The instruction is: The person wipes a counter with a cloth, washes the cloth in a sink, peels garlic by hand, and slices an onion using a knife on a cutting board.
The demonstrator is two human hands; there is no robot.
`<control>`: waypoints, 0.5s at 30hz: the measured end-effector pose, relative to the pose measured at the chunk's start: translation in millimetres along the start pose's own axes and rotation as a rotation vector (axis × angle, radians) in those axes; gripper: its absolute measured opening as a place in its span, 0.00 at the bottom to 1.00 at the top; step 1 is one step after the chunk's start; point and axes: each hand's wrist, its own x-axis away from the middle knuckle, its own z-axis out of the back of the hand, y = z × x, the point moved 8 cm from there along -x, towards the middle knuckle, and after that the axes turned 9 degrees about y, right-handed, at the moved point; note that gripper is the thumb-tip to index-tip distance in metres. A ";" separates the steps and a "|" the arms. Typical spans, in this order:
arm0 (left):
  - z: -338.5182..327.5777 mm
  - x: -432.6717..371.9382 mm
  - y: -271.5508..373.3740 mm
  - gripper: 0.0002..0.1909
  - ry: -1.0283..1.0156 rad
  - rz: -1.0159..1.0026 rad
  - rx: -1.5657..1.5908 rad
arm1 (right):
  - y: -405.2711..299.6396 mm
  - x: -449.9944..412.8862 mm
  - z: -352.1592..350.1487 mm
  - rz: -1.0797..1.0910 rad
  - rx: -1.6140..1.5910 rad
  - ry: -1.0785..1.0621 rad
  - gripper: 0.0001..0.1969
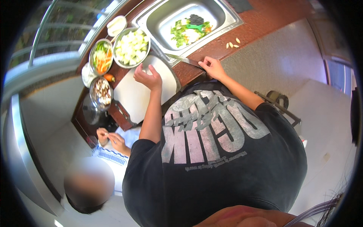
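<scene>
My right hand (212, 67) grips the handle of a kitchen knife (183, 59), whose blade points left over the near rim of the steel sink (181, 52). Over a white cutting board (129, 95) my left hand (148, 77) is raised, its fingers apart and holding nothing that I can see. A small pale piece lies on the board just behind its fingers. Touching the board's far side is a metal bowl of pale green cubes (132, 48). Several garlic cloves (231, 45) lie on the red-brown counter (246, 31) to the right of the knife.
The sink holds vegetable scraps (181, 34), a green peeler (195, 27) and a dark scouring pad (196, 19). At left stand a bowl of shredded vegetables (101, 58), a bowl of chopped mushrooms (102, 93), a carrot piece (109, 77) and a white dish (116, 25). Another person's hands (113, 140) are at lower left.
</scene>
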 end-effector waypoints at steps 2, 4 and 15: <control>-18.4 -13.0 63.5 0.17 -0.066 -0.113 0.243 | -8.5 -2.2 19.5 0.157 0.071 0.130 0.16; -48.1 -20.3 139.6 0.15 -0.305 -0.235 0.509 | -17.5 0.8 35.9 0.317 0.158 0.230 0.16; -204.7 92.4 260.8 0.07 -1.135 -0.801 0.367 | -43.8 29.2 -0.1 0.433 0.535 0.117 0.17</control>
